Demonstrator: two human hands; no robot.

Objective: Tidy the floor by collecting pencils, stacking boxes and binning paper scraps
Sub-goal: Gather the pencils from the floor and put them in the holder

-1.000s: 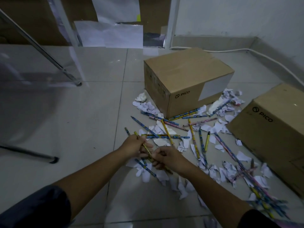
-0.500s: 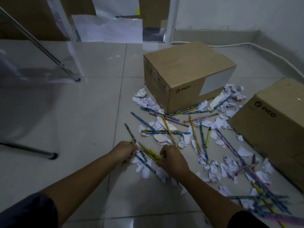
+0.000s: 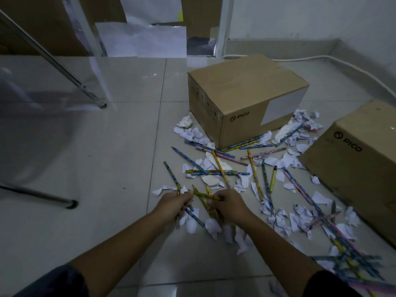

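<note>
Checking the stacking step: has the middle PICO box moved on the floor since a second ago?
No. The PICO box sits on the same floor tile seams; only the camera shifted.

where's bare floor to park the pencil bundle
Bare tiles lie left of both hands, toward the metal leg, and near the person, between the forearms. Crowded: scraps and pencils fill the floor from the near box to the right box.

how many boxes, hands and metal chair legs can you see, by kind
cardboard boxes: 2, the middle box and the right box
hands: 2, the left hand and the right hand, both gripping pencils
metal legs: 2, the slanted leg and the low leg
total: 6
</note>
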